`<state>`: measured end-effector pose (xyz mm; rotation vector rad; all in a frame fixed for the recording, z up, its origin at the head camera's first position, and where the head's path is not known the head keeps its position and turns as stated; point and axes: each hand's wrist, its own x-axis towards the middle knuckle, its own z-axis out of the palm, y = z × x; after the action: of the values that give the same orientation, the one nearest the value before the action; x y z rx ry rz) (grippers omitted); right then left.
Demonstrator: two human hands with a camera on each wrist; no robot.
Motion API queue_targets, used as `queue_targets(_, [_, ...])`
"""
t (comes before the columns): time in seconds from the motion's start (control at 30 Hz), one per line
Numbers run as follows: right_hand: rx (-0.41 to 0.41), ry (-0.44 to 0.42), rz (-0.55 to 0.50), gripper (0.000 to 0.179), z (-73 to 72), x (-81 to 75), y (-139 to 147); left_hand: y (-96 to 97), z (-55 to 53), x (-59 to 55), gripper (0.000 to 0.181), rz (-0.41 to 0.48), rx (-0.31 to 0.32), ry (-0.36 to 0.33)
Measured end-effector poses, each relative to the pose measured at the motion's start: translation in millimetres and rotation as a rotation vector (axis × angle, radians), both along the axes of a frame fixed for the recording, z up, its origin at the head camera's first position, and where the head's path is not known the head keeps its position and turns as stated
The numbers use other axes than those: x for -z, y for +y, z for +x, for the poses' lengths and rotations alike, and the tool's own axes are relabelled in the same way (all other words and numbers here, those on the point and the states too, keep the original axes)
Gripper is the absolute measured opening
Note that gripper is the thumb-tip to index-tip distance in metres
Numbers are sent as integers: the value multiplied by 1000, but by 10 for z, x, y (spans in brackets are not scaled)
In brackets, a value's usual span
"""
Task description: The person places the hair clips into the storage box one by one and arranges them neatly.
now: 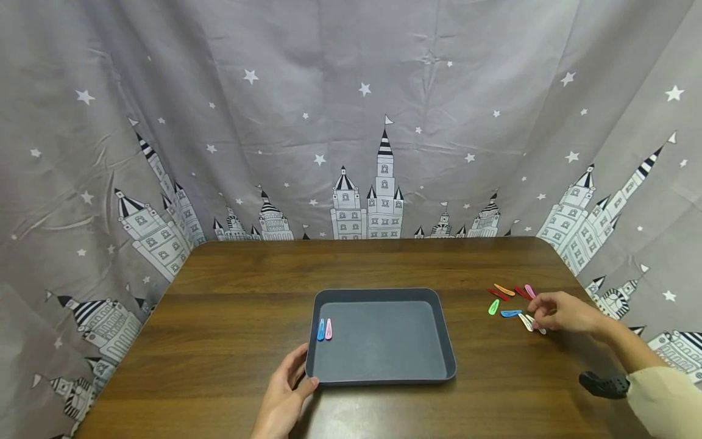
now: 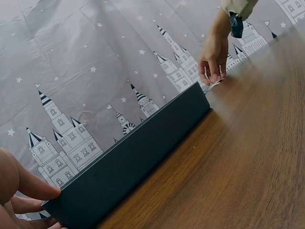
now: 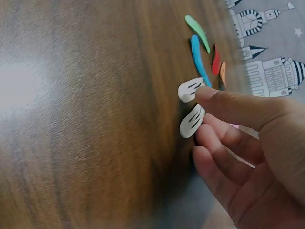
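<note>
Nearest the head camera, the person's left hand grips the near left corner of a grey tray, thumb at the rim and fingers along the side. Inside, by the tray's left wall, a blue clip and a pink clip lie side by side. Well to the right, the right hand has its fingers bent in close at two white clips over the wooden table (whether it pinches either, one cannot tell). Nearby lie green, blue, orange, red and pink clips.
</note>
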<state>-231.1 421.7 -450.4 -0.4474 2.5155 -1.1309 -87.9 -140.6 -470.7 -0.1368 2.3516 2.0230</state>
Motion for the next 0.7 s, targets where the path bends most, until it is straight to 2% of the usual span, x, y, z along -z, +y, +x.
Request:
queue_targets(0.27, [-27, 211, 178, 25, 30, 57, 0, 5, 11, 2, 65, 5, 3, 15])
queue_targets(0.43, [-43, 242, 241, 20, 26, 24, -36, 18, 22, 11, 65, 35, -5, 21])
queue_targets(0.7, [-15, 258, 331, 16, 0, -13, -85, 36, 21, 25, 67, 72, -16, 17])
